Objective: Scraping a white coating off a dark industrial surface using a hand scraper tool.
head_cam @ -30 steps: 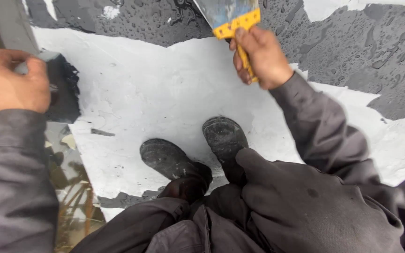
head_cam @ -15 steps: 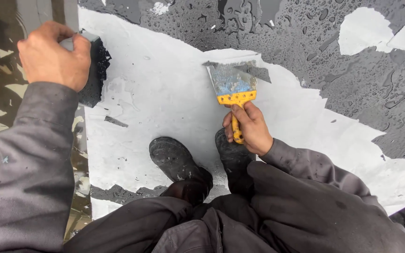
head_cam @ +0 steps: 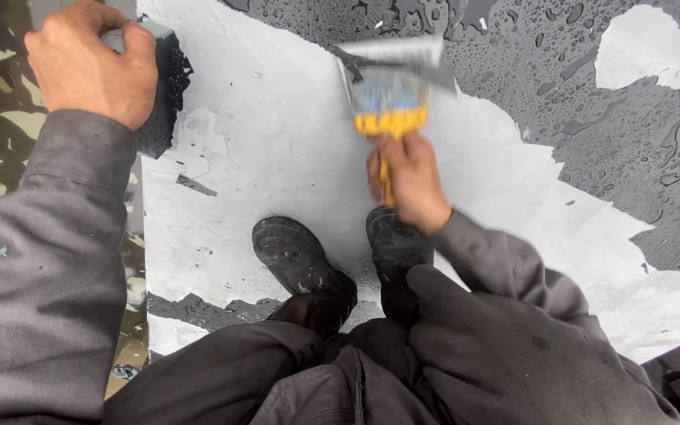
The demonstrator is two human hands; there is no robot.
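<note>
- Your scraper [head_cam: 391, 98]: yellow handle, steel-grey blade smeared blue-grey, blurred.
- Surface [head_cam: 277, 157] under you: scraped patch pale grey-white; coating [head_cam: 592, 118] around it dark charcoal, speckled with water beads, a few white bare spots.
- Your sleeves [head_cam: 49, 267] and trousers: dark grey.
- Your boots [head_cam: 297, 256]: black, dusted grey.
- Block [head_cam: 163, 94] under your left hand [head_cam: 92, 63]: black.
- Far left ground: olive-brown, cream blotches.

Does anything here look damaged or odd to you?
Yes. The dark wet coating is gone in ragged patches, baring the pale surface beneath, with stray dark flakes left on it. The right hand holds a yellow-handled scraper at the coating's torn edge. The left hand grips the surface's dark edge.
</note>
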